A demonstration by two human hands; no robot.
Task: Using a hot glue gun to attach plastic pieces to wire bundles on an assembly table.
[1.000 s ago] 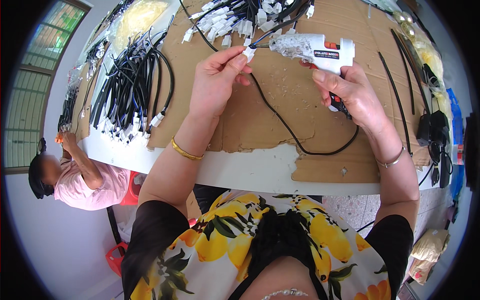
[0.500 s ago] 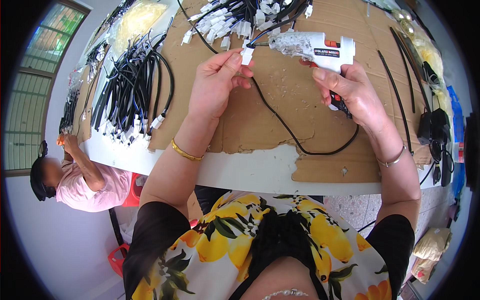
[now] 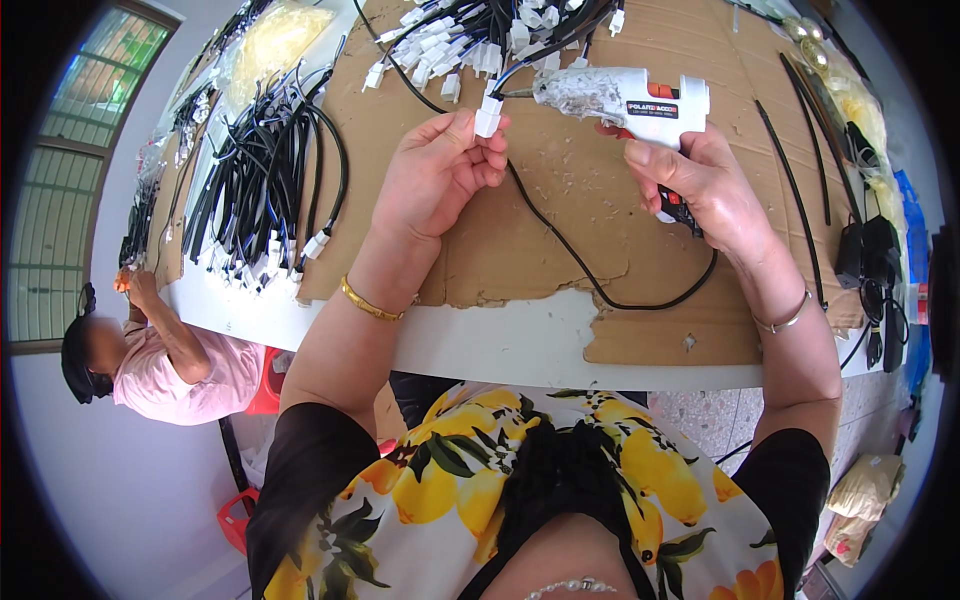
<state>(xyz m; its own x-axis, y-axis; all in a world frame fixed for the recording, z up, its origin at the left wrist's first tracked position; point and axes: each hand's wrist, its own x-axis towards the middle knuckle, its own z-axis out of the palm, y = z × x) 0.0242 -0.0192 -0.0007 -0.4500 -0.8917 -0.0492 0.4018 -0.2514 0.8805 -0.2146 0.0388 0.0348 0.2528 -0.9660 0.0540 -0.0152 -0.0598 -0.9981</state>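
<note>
Between the thumb and fingers of my left hand (image 3: 445, 165) is a small white plastic connector (image 3: 488, 118), with wires running up from its top. My right hand (image 3: 700, 180) grips a white hot glue gun (image 3: 650, 105), its body smeared with dried glue around the front. The gun points left, and its metal nozzle (image 3: 517, 94) is at the wire end of the connector; whether it touches cannot be made out. A black cord (image 3: 560, 235) loops across the cardboard below both hands.
Cardboard sheets (image 3: 680, 330) cover the white table (image 3: 480, 345). Black cables with white connectors lie in a bundle (image 3: 265, 165) at left, and another heap (image 3: 440, 45) is at the far side. Black adapters (image 3: 870, 250) sit at right. A co-worker in pink (image 3: 185, 370) sits at left.
My left hand has tilted the connector and shifted slightly down and left, with its fingers curling in more. The glue gun has moved slightly left.
</note>
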